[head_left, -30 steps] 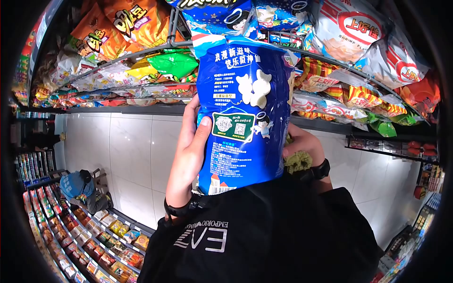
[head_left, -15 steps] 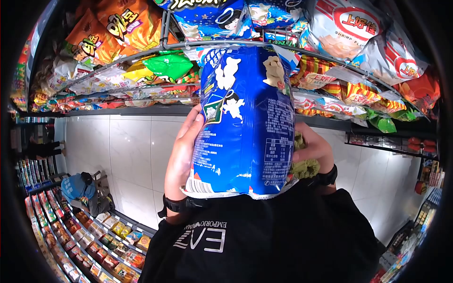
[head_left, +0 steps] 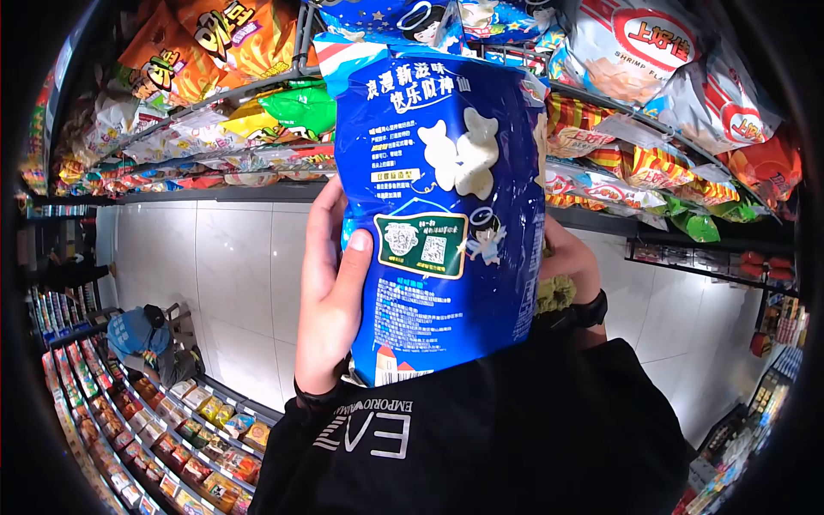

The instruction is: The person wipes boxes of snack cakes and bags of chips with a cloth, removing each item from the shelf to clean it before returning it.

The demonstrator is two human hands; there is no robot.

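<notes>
A large blue snack bag (head_left: 446, 223), its printed back turned toward me, is held upright in front of my chest. My left hand (head_left: 329, 287) grips its left edge, thumb on the printed face and fingers behind. On the opposite side, my right hand (head_left: 571, 262) is closed at the bag's edge, with its fingertips hidden behind the bag. An olive-green ruffled thing (head_left: 556, 294) shows beside the right palm, partly covered by the bag. White popped pieces, an angel figure and a green code panel are printed on the bag.
Curved shelves ahead carry orange snack bags (head_left: 206, 43), similar blue bags (head_left: 390, 21) and silver shrimp flake bags (head_left: 631, 47). A green bag (head_left: 300, 107) lies on a lower tier. At lower left, a person in blue (head_left: 142, 335) is beside another stocked shelf (head_left: 163, 429).
The bag has turned so that its left back panel faces me more fully, and its top has risen. My left thumb has come round onto the printed face.
</notes>
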